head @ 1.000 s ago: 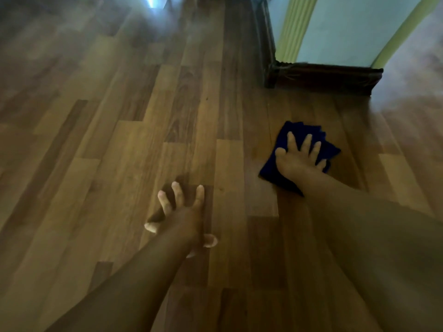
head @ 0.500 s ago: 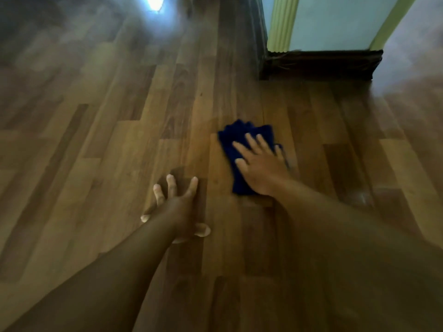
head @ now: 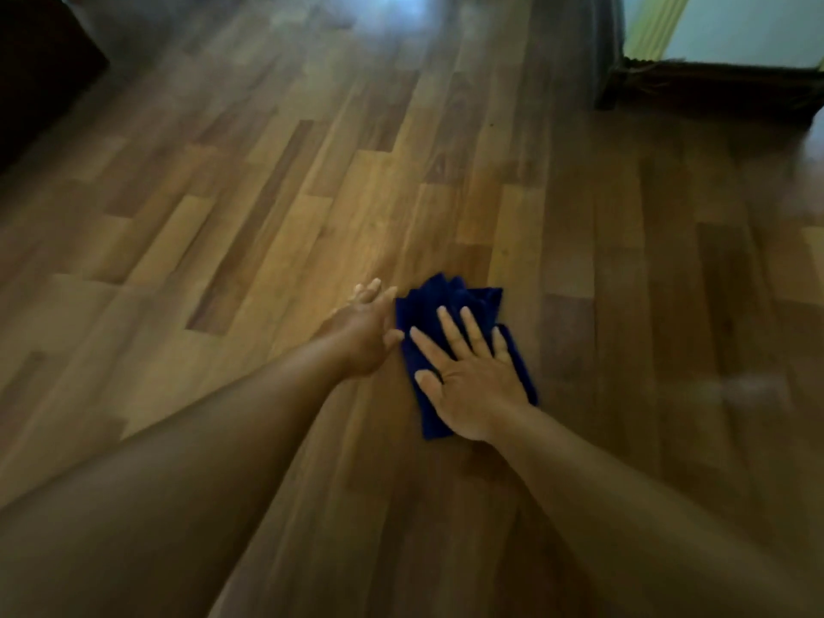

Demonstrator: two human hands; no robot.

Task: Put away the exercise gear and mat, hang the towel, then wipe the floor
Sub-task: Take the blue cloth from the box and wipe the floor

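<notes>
Nearest my view, both bare forearms reach forward over the wooden floor (head: 276,207). My right hand (head: 472,385) presses flat, fingers spread, on a dark blue cloth (head: 446,301) lying on the boards. My left hand (head: 363,332) rests just beside the cloth's left edge, fingers straight. Farther off, a dark baseboard (head: 713,89) meets a pale wall (head: 753,24).

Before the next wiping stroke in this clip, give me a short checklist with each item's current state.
1. Right hand flat on the blue cloth, fingers spread: ok.
2. Cloth lying on the wooden floor: ok.
3. Left hand clear of the cloth: not ok, it sits right at the cloth's left edge.
4. Floor beyond the cloth free of obstacles: ok.
5. Floor already clean or dry: cannot tell, too dim and blurred.
</notes>
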